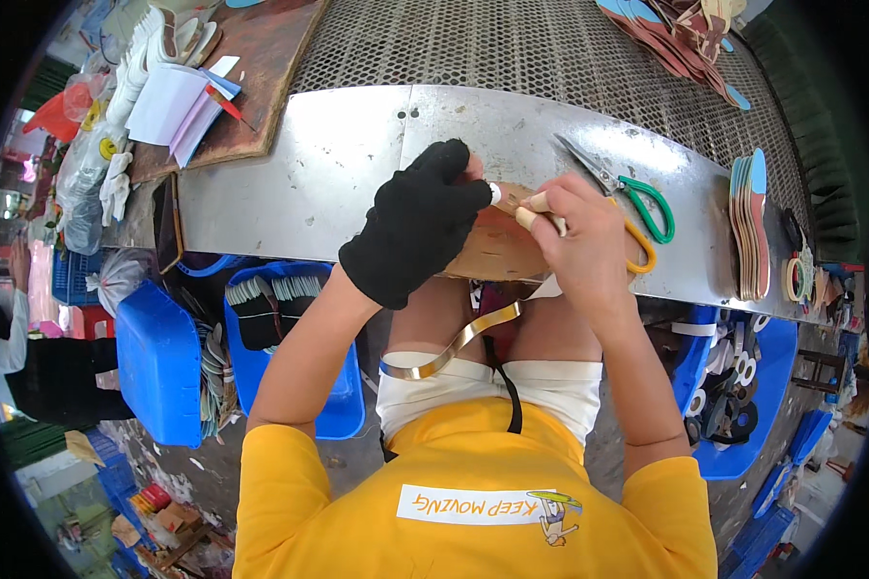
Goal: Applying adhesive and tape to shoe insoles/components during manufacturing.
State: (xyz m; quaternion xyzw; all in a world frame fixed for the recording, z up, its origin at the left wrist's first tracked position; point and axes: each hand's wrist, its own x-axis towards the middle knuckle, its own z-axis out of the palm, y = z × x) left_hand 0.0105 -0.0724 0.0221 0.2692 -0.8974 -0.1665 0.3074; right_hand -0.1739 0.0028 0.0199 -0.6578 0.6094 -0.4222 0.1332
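Observation:
My left hand [420, 217], in a black glove with bare fingertips, is closed around a small white-edged piece [495, 193] over the table's near edge. My right hand [581, 236], with pale finger cots, is closed in a pinch just beside it; what it pinches is too small to name. Beneath both hands a brown board [497, 249] juts out toward my lap. A shiny gold strip [459, 343] curls below it, across my shorts. Right of my right hand lie scissors [635, 188] with one green and one yellow handle loop.
The metal table [343, 145] borders a mesh surface [396, 48]. A stack of insoles [746, 227] stands at the right, more flat pieces [676, 43] behind. A worn board [261, 116] carries papers [179, 111]. Blue bins [154, 362] flank my legs; the right bin [782, 386] holds tape rolls.

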